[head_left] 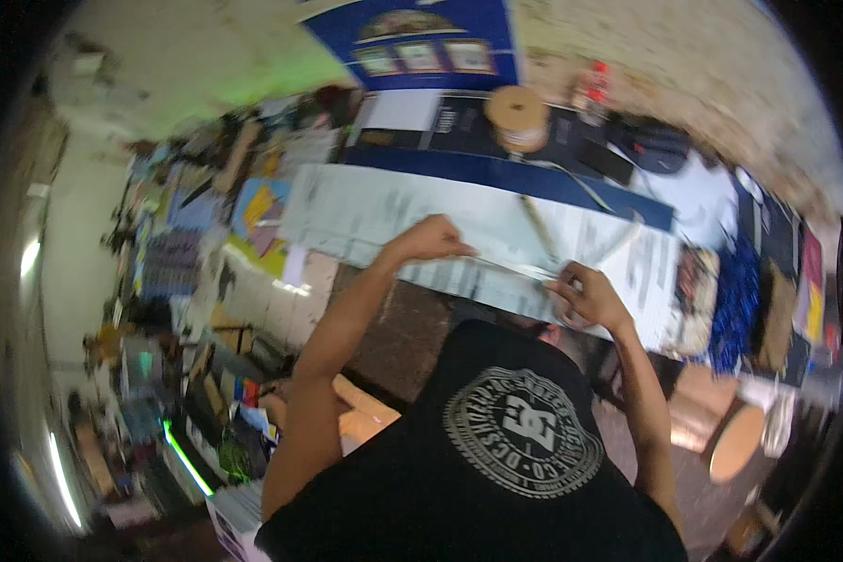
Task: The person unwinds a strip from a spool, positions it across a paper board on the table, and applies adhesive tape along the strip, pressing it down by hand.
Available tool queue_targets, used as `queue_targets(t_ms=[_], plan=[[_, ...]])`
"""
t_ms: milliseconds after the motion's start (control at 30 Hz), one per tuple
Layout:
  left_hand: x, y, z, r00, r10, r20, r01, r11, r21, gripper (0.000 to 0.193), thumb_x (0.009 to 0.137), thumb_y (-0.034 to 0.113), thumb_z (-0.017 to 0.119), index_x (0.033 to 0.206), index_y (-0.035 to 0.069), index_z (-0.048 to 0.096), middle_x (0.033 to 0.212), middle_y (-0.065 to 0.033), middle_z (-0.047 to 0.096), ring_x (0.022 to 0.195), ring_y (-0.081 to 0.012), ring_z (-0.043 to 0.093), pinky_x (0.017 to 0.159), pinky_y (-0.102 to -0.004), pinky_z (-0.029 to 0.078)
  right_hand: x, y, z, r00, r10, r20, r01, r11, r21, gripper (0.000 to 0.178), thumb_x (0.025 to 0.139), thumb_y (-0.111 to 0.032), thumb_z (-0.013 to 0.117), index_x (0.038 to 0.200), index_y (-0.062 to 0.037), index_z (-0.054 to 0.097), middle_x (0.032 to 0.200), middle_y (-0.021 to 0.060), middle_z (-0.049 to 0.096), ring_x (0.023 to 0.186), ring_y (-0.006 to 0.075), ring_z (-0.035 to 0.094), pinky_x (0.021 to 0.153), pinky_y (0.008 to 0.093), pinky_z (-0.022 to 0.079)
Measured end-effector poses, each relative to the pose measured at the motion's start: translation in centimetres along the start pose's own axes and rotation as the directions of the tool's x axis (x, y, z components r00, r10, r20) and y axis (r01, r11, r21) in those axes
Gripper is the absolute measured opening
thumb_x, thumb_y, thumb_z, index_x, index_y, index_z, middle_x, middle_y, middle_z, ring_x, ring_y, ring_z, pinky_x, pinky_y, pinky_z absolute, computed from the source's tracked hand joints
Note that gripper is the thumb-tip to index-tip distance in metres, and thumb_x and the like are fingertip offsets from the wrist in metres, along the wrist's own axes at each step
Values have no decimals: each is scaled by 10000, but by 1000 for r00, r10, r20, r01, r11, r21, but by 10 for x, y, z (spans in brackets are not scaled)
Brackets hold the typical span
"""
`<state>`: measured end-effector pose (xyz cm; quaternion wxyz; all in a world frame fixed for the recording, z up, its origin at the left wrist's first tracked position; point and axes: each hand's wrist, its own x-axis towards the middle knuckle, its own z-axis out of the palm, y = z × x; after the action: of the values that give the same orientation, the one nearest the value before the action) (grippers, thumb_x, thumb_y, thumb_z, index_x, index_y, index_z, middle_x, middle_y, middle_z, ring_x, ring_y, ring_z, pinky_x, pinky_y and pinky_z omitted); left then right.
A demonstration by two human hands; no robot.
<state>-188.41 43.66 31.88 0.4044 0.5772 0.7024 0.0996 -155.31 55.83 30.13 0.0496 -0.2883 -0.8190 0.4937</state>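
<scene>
Above a long white printed sheet [384, 201] on the table, my two hands are apart with a thin, shiny strip [510, 267] stretched between them. The fingers of my left hand [431, 239] are closed, pinching the strip's left end. At its other end, my right hand [585, 295] grips it between thumb and fingers. A pale round edge, perhaps a tape roll [571, 317], shows under the right hand, partly hidden and blurred. Just beyond that hand a slim light-coloured stick [538, 225] lies on the sheet.
At the table's back stands a tan spool [517, 117] with a pale ribbon [576, 178] trailing right. Near the wall is a red-capped clear bottle [592, 94]. Blue tinsel [735, 304] lies at the right end. Cluttered papers [262, 211] fill the left; a round-topped stool [735, 442] is right.
</scene>
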Motion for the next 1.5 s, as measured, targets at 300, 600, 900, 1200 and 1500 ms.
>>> queue_targets(t_ms=[300, 600, 900, 1200, 1500], plan=[[-61, -121, -80, 990, -102, -102, 94, 992, -81, 540, 768, 461, 791, 578, -23, 643, 490, -82, 546, 467, -148, 475, 465, -354, 373, 48, -10, 36, 999, 46, 3, -46, 997, -65, 348, 900, -280, 675, 758, 34, 623, 552, 135, 543, 517, 148, 495, 504, 352, 400], [-162, -360, -204, 938, -181, -294, 210, 975, 70, 714, 763, 642, 694, 518, -12, 550, 469, -137, 482, 489, -233, 498, 549, -413, 420, 74, -28, 70, 928, 372, 5, -361, 903, -233, 350, 888, -255, 689, 722, 42, 605, 575, 71, 535, 580, 106, 454, 533, 322, 399], [-276, -588, -311, 710, -495, -500, 703, 454, 548, 726, 783, 759, 537, 670, 62, 707, 595, -127, 579, 614, -297, 601, 587, -466, 438, 96, -57, 114, 960, 276, 38, -260, 937, -233, 395, 878, -312, 688, 715, 41, 613, 550, 132, 487, 540, 155, 425, 521, 383, 373], [-196, -532, -310, 466, 156, -871, 622, 642, 448, 586, 923, 528, 553, 1175, 1, 604, 1137, -219, 616, 1058, -384, 581, 912, -461, 454, 194, -157, 191, 966, 221, 137, -201, 969, -144, 287, 915, -297, 640, 976, -25, 706, 860, 180, 703, 787, 291, 688, 722, 387, 519], [-74, -224, -52, 821, 377, -428, -375, 922, 94, 366, 863, 251, 699, 1152, 40, 618, 1104, -116, 583, 1067, -271, 545, 929, -405, 437, 204, -174, 176, 937, 284, 201, -238, 945, -226, 301, 898, -314, 661, 958, -24, 713, 846, 180, 705, 753, 301, 685, 702, 395, 522]])
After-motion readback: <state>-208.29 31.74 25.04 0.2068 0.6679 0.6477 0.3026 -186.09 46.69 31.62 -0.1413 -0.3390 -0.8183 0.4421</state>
